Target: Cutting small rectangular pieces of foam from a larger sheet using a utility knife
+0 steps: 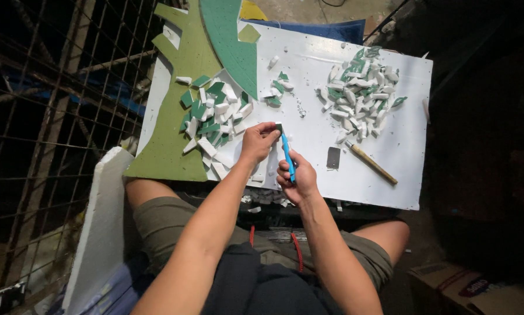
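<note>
Fingers (272, 129) of the left hand (257, 142) pinch a small foam piece (279, 125) steady above the white worktop (314, 111) while the right hand (297, 178) grips a blue cutter (287, 155) against it.

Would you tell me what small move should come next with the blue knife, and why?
Probably draw the blue knife in the right hand down through the small foam piece pinched by the left hand: its tip already meets that piece.

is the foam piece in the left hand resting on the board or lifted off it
Lifted. The left hand pinches the small foam piece above the white board, while the right hand brings the blue knife to it.
</note>
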